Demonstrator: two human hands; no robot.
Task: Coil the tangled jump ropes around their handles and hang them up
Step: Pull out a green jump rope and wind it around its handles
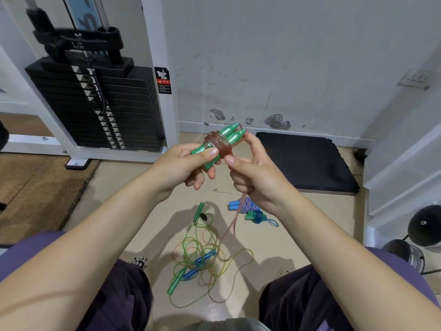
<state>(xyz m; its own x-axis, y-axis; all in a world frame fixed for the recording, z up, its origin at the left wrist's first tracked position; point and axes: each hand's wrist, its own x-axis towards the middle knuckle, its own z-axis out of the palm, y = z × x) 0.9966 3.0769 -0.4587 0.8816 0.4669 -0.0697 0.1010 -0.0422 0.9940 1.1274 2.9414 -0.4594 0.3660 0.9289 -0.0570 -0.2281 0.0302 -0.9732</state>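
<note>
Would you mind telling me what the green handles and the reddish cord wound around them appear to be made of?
Green handles: probably moulded plastic, smooth with glossy highlights. Reddish cord: likely soft translucent PVC or vinyl; light passes through its coils and it bends tightly.

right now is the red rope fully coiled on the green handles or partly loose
Partly loose: red rope coils wrap the green handles, but a strand trails from the right hand toward the floor.

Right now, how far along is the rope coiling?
Done: two coiled bundles lie on the floor, a striped rope with blue handles and a blue rope. In hand: the left hand grips paired green handles while the right hand winds the red rope. Left: the tangled pile, and hanging.
</note>
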